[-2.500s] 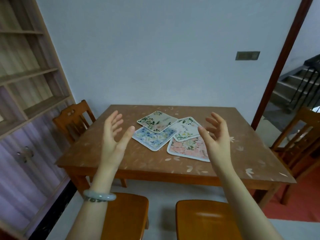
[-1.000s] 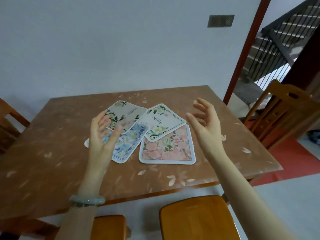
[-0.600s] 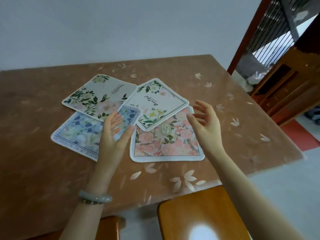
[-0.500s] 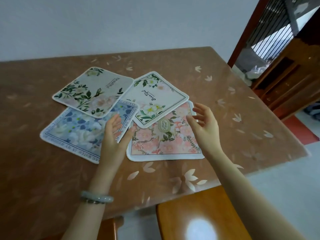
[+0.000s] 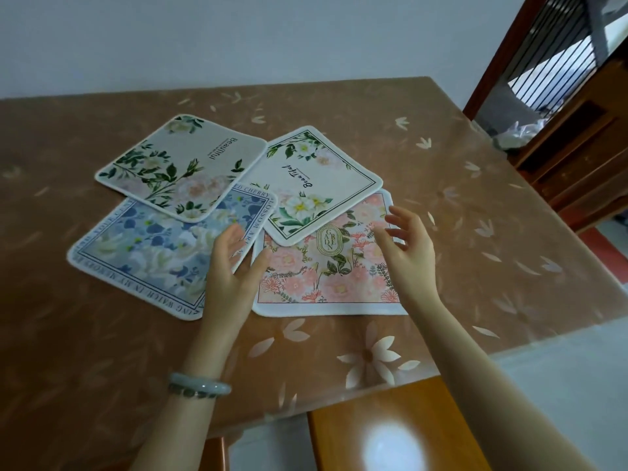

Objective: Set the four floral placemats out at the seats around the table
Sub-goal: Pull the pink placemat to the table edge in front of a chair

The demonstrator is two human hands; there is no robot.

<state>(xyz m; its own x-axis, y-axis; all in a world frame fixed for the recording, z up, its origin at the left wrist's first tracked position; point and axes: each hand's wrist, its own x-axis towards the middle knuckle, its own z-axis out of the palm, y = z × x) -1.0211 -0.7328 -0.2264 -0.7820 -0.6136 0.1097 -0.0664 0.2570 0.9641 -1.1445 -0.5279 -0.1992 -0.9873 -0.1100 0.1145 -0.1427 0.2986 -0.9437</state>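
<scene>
- Pink placemat (image 5: 326, 277), the one marked GARDEN, lies nearest me on the worktop (image 5: 475, 232), and I take it as my landmark. It has not shifted since I walked up, and neither have the other three mats, so the heap is as it was.
- White placemat (image 5: 306, 178) covers the pink one's far left corner. Blue placemat (image 5: 153, 253) lies just left of the pink one, their edges close or touching. Grey-green placemat (image 5: 180, 164) sits further left and back, on top of the blue one.
- What has changed is me: my hands were raised well above the worktop a moment ago and have since come down.
- My left hand (image 5: 231, 277) now hovers at the pink mat's left edge and my right hand (image 5: 407, 253) at its right edge.
- My fingers (image 5: 397, 215) are spread and relaxed on both sides and hold nothing. I cannot tell whether they brush the cloth.
- I judge the reach nearly done and the first pick-up about to start, with no mat at a seat yet.
- With the white mat pinning its corner, the pink one will probably need sliding out towards me.
- On the near side of the pink mat, past the worktop's edge, is a wooden chair seat (image 5: 390, 433).
</scene>
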